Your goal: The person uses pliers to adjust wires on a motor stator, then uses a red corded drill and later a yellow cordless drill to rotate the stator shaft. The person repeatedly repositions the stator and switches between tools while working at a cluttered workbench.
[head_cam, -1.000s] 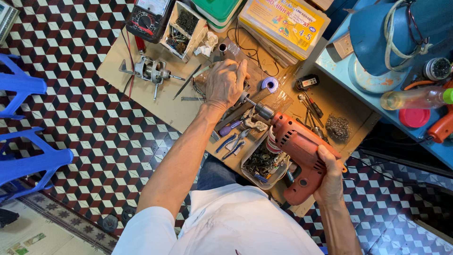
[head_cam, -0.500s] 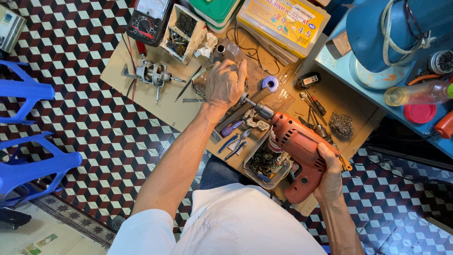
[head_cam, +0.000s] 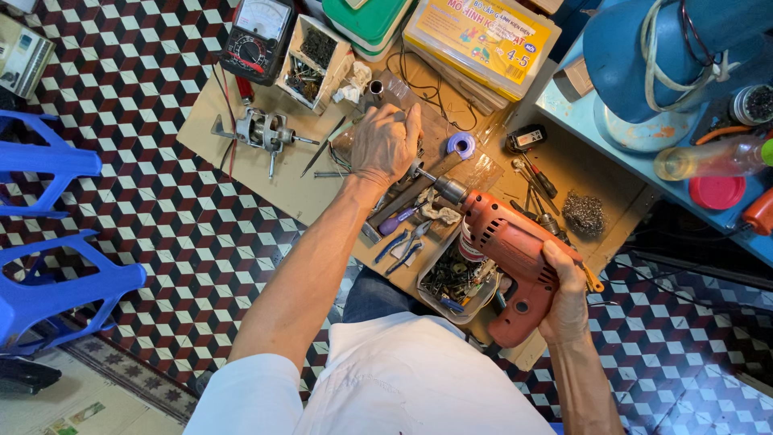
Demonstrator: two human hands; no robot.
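Right hand [head_cam: 566, 294] fingers wrap the red drill [head_cam: 515, 246] grip; left hand [head_cam: 385, 145], fingers together, presses flat on the workpiece [head_cam: 427, 133], arm outstretched.

The scene is evenly and fairly brightly lit by soft, diffuse light, so colours read vividly and shadows are faint, only a thin dark edge under the left hand [head_cam: 385, 143] and the red electric drill [head_cam: 515, 250] on the cardboard sheet [head_cam: 266, 173]. Mild glare sits on the glossy blue plastic stools [head_cam: 48, 234] at the left and on the blue dome-shaped housing [head_cam: 644, 64] at far right. Focus is sharp in the middle with no motion blur, while the wide lens bends the checkered floor tiles [head_cam: 121, 72] near the edges, and the white shirt [head_cam: 403, 379] close to the camera is slightly soft.
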